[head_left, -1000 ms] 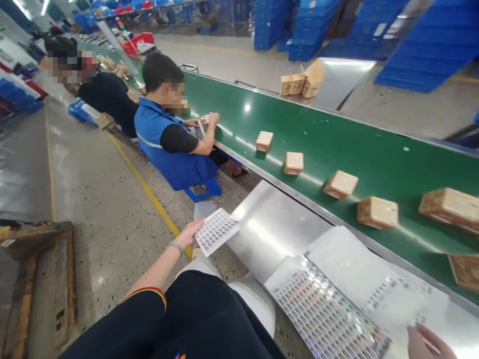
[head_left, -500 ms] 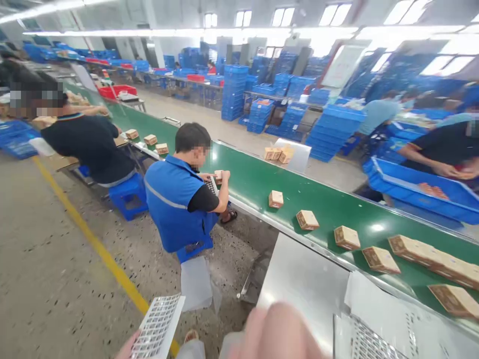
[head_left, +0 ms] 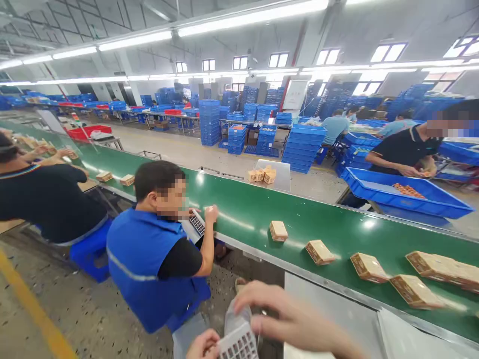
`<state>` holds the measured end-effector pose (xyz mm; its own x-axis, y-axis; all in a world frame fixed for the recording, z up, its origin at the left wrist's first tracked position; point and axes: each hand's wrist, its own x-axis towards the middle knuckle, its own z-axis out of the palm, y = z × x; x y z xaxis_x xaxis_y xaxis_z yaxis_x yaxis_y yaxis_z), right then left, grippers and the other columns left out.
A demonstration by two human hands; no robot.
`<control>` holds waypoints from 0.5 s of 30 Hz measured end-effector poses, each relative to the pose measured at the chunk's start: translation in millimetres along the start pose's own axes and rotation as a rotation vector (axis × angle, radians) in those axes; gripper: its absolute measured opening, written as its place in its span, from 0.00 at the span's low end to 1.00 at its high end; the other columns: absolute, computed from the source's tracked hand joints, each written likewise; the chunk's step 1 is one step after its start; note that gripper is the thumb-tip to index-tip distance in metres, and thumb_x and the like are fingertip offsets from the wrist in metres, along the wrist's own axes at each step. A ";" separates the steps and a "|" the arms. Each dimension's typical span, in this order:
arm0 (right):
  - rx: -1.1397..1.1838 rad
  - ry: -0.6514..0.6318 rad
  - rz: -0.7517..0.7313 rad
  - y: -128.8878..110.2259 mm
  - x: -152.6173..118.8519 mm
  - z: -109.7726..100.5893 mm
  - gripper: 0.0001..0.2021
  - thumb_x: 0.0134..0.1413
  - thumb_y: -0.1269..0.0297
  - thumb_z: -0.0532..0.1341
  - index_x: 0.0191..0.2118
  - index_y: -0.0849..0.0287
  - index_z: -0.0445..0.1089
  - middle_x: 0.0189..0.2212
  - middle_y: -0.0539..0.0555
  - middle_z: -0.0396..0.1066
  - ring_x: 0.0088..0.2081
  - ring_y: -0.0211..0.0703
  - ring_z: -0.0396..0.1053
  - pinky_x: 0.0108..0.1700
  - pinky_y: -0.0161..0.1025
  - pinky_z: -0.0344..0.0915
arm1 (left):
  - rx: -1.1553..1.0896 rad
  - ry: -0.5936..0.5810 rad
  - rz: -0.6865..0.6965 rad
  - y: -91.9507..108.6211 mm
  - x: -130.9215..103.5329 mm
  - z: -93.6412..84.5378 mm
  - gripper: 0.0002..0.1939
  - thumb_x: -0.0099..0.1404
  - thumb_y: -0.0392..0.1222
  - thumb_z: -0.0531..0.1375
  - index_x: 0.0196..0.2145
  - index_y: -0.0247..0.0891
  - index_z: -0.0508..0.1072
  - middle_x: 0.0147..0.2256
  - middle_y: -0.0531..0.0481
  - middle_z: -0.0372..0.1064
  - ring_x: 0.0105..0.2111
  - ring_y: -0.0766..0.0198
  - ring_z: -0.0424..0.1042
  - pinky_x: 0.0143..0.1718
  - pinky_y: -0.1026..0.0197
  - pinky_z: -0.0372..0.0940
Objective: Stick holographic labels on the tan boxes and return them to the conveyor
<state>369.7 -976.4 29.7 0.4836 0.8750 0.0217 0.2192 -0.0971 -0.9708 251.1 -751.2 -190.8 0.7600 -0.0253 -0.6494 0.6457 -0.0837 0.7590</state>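
At the bottom of the view my left hand (head_left: pixel 204 345) pinches the edge of a white sticker sheet (head_left: pixel 238 344) with a grid of small dark rectangles. My right hand (head_left: pixel 290 316) reaches in from the lower right, slightly blurred, its thumb and fingers apart over the sheet's upper right corner. Whether the thumb touches the sheet I cannot tell. Several small tan boxes (head_left: pixel 367 268) lie on the green conveyor belt (head_left: pixel 239 204) ahead of my hands.
A co-worker in a blue vest (head_left: pixel 149 271) sits close on the left, holding a similar sheet. A metal table (head_left: pixel 329 304) with white sheets (head_left: pixel 404 336) stands at right. Across the belt, another person leans over a blue bin (head_left: pixel 396 199). More tan boxes (head_left: pixel 262 174) sit on a side shelf.
The view has swung, and the seated co-worker appears larger. My left hand and the sheet have come rightward, near my right hand. The right hand's fingers now show spread.
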 end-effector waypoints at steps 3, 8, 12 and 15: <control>-0.233 0.312 0.318 87.1 18.8 -93.0 0.15 0.58 0.53 0.59 0.45 0.54 0.76 0.47 0.56 0.77 0.48 0.51 0.73 0.53 0.49 0.67 | 0.132 -0.099 0.135 83.4 67.5 14.4 0.19 0.42 0.56 0.65 0.29 0.42 0.71 0.19 0.56 0.60 0.23 0.63 0.61 0.31 0.59 0.55; -0.277 0.600 0.465 198.3 50.1 -250.4 0.13 0.53 0.58 0.58 0.39 0.57 0.77 0.42 0.59 0.79 0.46 0.54 0.76 0.53 0.50 0.68 | 0.372 -0.099 0.277 230.8 207.4 26.3 0.10 0.55 0.43 0.61 0.21 0.38 0.65 0.18 0.58 0.55 0.22 0.67 0.56 0.26 0.63 0.49; -0.302 0.600 0.535 237.6 66.1 -345.9 0.13 0.54 0.61 0.56 0.38 0.59 0.76 0.39 0.58 0.80 0.42 0.50 0.78 0.47 0.45 0.71 | 0.518 -0.051 0.246 317.6 305.8 31.9 0.17 0.66 0.45 0.61 0.23 0.35 0.66 0.21 0.58 0.58 0.21 0.70 0.58 0.25 0.65 0.56; -0.374 0.550 0.600 263.2 84.5 -407.6 0.12 0.57 0.66 0.54 0.39 0.61 0.75 0.33 0.56 0.80 0.36 0.48 0.78 0.41 0.43 0.73 | 0.587 -0.002 0.209 376.4 369.0 29.7 0.16 0.70 0.49 0.59 0.30 0.32 0.71 0.26 0.55 0.66 0.24 0.68 0.66 0.27 0.64 0.65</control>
<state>813.6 -1121.3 -126.7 0.9224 0.2855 -0.2602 0.0138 -0.6974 -0.7165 772.5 -821.6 -146.2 0.8657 -0.1023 -0.4901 0.3345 -0.6100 0.7183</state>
